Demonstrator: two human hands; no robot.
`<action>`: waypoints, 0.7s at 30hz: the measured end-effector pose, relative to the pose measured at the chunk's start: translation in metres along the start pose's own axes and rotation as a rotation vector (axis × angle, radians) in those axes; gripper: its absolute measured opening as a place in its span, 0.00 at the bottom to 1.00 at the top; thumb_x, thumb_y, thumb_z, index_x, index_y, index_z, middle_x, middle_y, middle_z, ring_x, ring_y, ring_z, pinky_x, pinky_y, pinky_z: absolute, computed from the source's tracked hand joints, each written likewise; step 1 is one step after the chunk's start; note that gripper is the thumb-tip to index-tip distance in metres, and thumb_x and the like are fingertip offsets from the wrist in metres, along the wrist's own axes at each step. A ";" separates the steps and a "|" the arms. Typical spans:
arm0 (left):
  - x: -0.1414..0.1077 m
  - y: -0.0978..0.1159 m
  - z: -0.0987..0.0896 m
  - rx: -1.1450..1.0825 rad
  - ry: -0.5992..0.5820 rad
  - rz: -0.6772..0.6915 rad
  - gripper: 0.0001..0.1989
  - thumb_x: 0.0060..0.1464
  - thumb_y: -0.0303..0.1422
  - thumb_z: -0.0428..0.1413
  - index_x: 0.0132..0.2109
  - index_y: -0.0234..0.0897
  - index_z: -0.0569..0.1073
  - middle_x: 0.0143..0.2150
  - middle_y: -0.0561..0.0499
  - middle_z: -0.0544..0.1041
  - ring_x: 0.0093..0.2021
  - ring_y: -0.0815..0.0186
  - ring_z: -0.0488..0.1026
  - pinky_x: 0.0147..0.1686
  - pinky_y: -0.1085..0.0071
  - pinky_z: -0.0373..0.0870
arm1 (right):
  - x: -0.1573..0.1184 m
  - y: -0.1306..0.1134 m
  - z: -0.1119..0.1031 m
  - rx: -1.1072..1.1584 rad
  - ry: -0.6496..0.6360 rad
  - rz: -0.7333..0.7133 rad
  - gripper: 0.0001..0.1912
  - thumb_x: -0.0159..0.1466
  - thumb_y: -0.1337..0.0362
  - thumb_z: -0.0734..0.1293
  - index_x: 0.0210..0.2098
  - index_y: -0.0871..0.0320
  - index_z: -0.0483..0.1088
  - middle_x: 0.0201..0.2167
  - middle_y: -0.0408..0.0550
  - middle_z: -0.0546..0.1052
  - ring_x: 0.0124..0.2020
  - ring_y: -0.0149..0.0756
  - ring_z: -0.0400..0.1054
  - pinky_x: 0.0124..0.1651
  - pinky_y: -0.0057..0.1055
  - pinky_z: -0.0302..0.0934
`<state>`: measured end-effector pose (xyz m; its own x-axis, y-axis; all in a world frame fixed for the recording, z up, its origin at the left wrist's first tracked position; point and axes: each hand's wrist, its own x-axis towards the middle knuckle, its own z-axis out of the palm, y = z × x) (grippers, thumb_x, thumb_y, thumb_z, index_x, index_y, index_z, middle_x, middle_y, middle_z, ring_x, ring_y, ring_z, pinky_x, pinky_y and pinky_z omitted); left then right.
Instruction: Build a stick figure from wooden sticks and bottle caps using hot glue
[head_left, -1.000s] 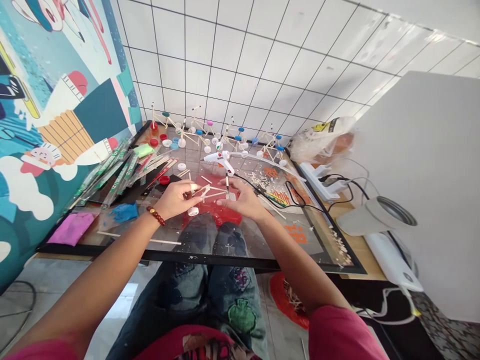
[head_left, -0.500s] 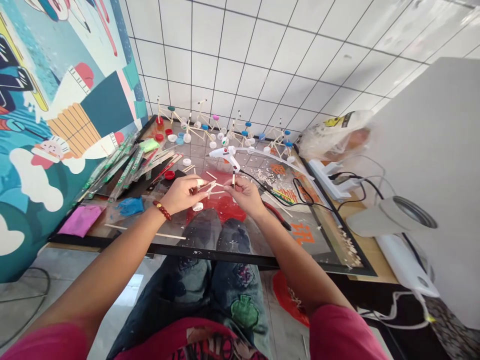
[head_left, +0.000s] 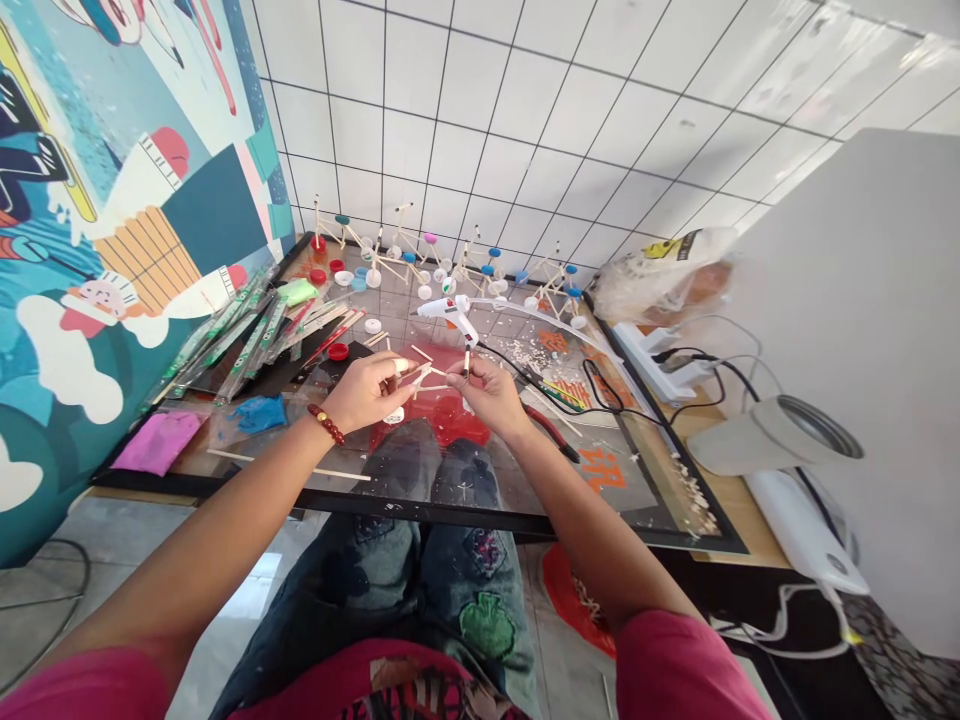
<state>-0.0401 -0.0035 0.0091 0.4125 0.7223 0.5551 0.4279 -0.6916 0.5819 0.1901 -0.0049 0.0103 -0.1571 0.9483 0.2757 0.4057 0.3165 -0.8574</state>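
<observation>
Over the glass-topped worktop with its partly legible orange lettering, your left hand and right hand pinch opposite sides of a small frame of thin, pale, straight sticks, just in front of the smooth white glue gun.

Table: stick models lined along the back, tiled wall behind. Glue gun mid-table, in front of them; cord trails right. Wrapped sticks at left, packets nearer the front edge. Power strip at right, plastic bag behind it.
</observation>
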 end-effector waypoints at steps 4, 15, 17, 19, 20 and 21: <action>0.000 -0.002 0.003 0.064 0.029 0.039 0.14 0.58 0.36 0.59 0.48 0.34 0.80 0.41 0.46 0.78 0.26 0.72 0.69 0.27 0.74 0.69 | -0.002 -0.001 -0.001 -0.031 0.007 -0.026 0.11 0.60 0.54 0.68 0.31 0.55 0.77 0.28 0.45 0.77 0.35 0.39 0.70 0.42 0.34 0.63; 0.000 -0.006 0.007 0.106 0.086 0.144 0.08 0.59 0.34 0.60 0.41 0.33 0.81 0.35 0.48 0.78 0.24 0.74 0.68 0.25 0.76 0.66 | -0.002 0.006 0.002 -0.019 0.053 -0.105 0.10 0.61 0.57 0.68 0.31 0.57 0.77 0.26 0.44 0.75 0.31 0.35 0.68 0.39 0.32 0.61; 0.001 -0.006 0.007 0.110 0.091 0.151 0.08 0.59 0.34 0.60 0.40 0.33 0.80 0.33 0.48 0.77 0.24 0.74 0.68 0.25 0.76 0.66 | -0.002 0.007 0.002 -0.021 0.060 -0.109 0.09 0.61 0.57 0.68 0.30 0.56 0.76 0.26 0.44 0.75 0.32 0.35 0.68 0.39 0.32 0.61; 0.001 -0.006 0.007 0.106 0.093 0.160 0.08 0.60 0.34 0.60 0.39 0.33 0.80 0.33 0.48 0.78 0.24 0.74 0.68 0.25 0.76 0.66 | -0.003 0.008 0.002 -0.018 0.055 -0.101 0.09 0.61 0.57 0.69 0.30 0.56 0.76 0.27 0.44 0.76 0.32 0.36 0.68 0.39 0.32 0.61; 0.001 -0.006 0.007 0.102 0.092 0.169 0.08 0.60 0.34 0.60 0.39 0.33 0.80 0.34 0.48 0.78 0.24 0.74 0.69 0.25 0.76 0.67 | -0.003 0.008 0.002 -0.013 0.052 -0.096 0.09 0.61 0.57 0.69 0.30 0.56 0.76 0.27 0.44 0.76 0.32 0.36 0.68 0.39 0.32 0.61; 0.002 -0.005 0.007 0.098 0.091 0.180 0.08 0.60 0.34 0.59 0.39 0.33 0.80 0.35 0.47 0.78 0.24 0.74 0.69 0.25 0.76 0.67 | -0.003 0.009 0.001 -0.008 0.048 -0.091 0.09 0.61 0.57 0.69 0.31 0.56 0.76 0.27 0.44 0.76 0.33 0.36 0.68 0.39 0.32 0.61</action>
<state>-0.0365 0.0015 0.0030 0.4169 0.5815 0.6986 0.4321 -0.8030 0.4105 0.1928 -0.0050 0.0013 -0.1501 0.9154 0.3734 0.3994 0.4016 -0.8241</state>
